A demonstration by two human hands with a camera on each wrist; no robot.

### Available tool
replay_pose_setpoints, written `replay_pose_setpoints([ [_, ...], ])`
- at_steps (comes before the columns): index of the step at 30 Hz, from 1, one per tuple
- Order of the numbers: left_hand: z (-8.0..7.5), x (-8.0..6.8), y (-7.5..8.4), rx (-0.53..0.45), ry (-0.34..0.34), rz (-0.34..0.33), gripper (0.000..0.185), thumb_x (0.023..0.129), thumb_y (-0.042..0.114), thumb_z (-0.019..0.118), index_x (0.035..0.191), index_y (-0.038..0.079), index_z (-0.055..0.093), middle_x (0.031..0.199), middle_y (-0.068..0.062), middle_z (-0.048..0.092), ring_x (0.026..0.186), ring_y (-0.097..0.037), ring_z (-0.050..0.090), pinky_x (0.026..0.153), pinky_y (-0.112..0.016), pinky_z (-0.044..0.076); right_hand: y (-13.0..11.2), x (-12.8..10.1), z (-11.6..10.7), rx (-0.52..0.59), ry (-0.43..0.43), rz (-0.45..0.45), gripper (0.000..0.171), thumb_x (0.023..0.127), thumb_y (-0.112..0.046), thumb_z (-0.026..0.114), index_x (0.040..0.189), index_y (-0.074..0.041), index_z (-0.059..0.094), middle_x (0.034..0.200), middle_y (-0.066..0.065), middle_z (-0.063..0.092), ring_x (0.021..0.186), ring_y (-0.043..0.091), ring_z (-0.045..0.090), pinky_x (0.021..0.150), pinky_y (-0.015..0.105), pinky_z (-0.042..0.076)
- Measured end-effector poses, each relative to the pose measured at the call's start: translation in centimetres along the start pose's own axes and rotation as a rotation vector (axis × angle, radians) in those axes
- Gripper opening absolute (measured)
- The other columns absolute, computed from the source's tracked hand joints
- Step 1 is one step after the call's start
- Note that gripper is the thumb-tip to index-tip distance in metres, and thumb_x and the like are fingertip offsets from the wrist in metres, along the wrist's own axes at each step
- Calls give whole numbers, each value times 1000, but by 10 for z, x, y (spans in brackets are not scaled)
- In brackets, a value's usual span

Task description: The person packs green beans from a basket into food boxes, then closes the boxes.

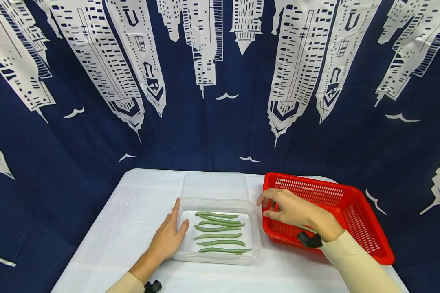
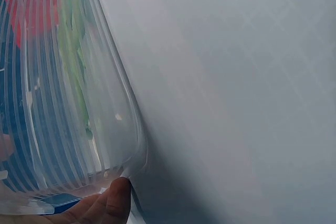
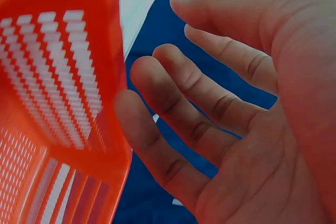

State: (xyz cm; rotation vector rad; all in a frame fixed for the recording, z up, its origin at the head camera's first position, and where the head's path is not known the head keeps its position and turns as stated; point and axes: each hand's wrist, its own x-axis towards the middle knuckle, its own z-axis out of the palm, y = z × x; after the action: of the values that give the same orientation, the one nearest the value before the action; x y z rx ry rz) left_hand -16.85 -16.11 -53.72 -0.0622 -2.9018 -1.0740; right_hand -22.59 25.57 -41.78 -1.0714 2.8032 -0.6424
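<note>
At the centre of the white-covered worktop (image 1: pixel 132 228) sits a clear rectangular plastic container (image 1: pixel 220 203), its transparent lid (image 1: pixel 215 185) lying just behind it at 12 o'clock. Inside the container: six long green beans (image 1: pixel 220 232), laid roughly parallel, one above the other, each running left to right.

Left hand (image 1: pixel 168 236): rests flat on the worktop at 9 o'clock of the container, fingers straight and together, thumb against the container's left wall. It grips nothing. In the left wrist view the thumb tip (image 2: pixel 116 199) touches the ribbed lower corner of the container (image 2: pixel 79 103); the beans show only as a green blur through the wall.

Right hand (image 1: pixel 289 209): hovers over the near-left corner of a red slotted plastic basket (image 1: pixel 352 211), which stands just beside the container at 3 o'clock. Fingers loosely spread and slightly bent, holding nothing. In the right wrist view the palm (image 3: pixel 252 129) is empty, fingers apart, the little finger close to the basket's rim (image 3: pixel 113 66); contact cannot be told.

Background: a dark blue curtain printed with white skyscrapers (image 1: pixel 212 81) hangs behind the worktop at 12 o'clock.
</note>
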Motion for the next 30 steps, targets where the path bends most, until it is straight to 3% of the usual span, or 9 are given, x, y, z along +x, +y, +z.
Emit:
replay_pose_setpoints([
  [6, 1, 0, 1, -8, -7, -3, 81, 124, 38, 55, 190, 23, 11, 174, -34, 53, 157, -61, 57, 125, -80, 48, 23, -15, -8, -7, 34, 25, 28, 101, -8, 88, 126, -14, 79, 107, -8, 77, 98, 11, 70, 86, 30, 64],
  [13, -1, -1, 3, 5, -5, -4, 81, 124, 38, 54, 190, 22, 11, 173, -35, 54, 156, -61, 58, 125, -80, 48, 45, -28, -16, 0, 1, 80, 35, 101, -9, 90, 132, -18, 77, 112, -9, 76, 102, 13, 71, 86, 31, 65],
  [23, -1, 0, 0, 1, 1, -7, 81, 123, 39, 55, 190, 24, 11, 173, -34, 54, 155, -60, 59, 125, -80, 48, 80, -42, -17, 59, -162, 130, 44, 99, -10, 90, 140, -13, 75, 106, 0, 73, 84, 5, 65, 80, 25, 59],
  [30, 2, 2, -3, -7, -1, -16, 83, 123, 41, 56, 190, 27, 9, 177, -32, 51, 158, -60, 56, 126, -80, 46, 97, -46, -14, 176, -263, 208, 57, 89, 8, 87, 142, -7, 73, 106, 10, 71, 77, 12, 69, 74, 24, 59],
])
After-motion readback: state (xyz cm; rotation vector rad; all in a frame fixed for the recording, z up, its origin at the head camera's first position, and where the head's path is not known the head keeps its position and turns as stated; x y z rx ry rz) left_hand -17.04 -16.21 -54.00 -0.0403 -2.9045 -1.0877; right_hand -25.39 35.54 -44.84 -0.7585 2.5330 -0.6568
